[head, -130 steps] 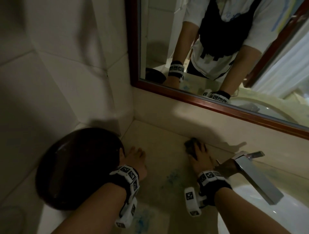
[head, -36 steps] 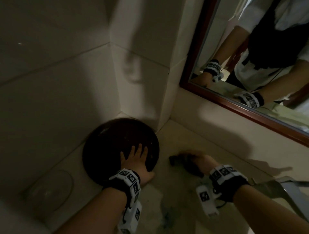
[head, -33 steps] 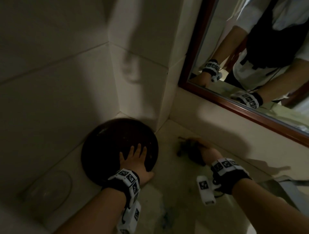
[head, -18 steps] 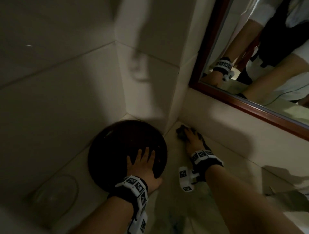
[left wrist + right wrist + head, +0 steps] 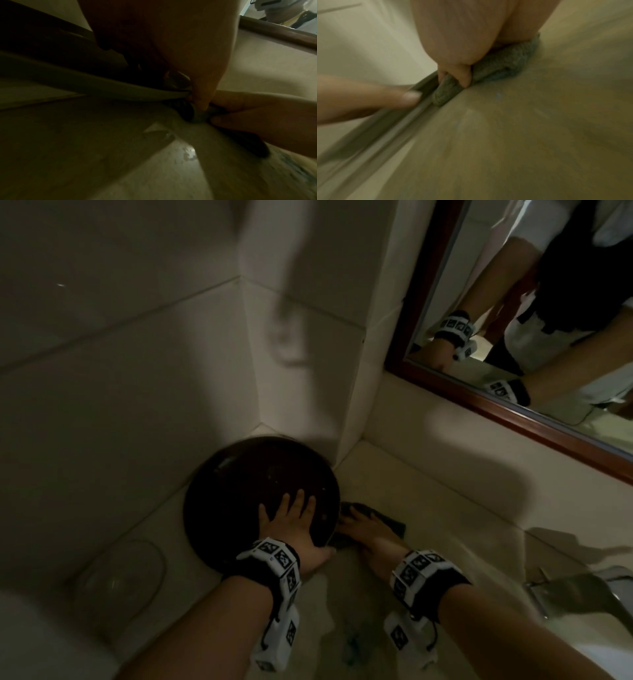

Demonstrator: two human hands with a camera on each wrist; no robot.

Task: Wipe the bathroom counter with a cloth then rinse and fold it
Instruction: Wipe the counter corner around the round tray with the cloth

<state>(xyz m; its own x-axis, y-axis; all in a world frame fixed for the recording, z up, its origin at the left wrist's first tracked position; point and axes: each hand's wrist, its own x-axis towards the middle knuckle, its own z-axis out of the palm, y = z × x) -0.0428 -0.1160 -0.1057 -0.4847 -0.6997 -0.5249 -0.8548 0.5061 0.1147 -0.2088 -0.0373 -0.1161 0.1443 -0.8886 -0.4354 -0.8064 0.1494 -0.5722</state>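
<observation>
Fingers of the left hand lie spread and straight across the face of a dark round plate, which stands tilted in the corner against the tiled wall, its lower rim raised off the tabletop. Right hand presses flat on a dark cloth, fingers extended over it rather than curled round it. Cloth lies on the tabletop directly beside and partly under the plate's raised rim; the right wrist view shows its grey-green roll pushed against that rim. Wet patches show on the tabletop near the hands. Mirror with a dark wooden frame hangs above; a metal tap sits at right.
</observation>
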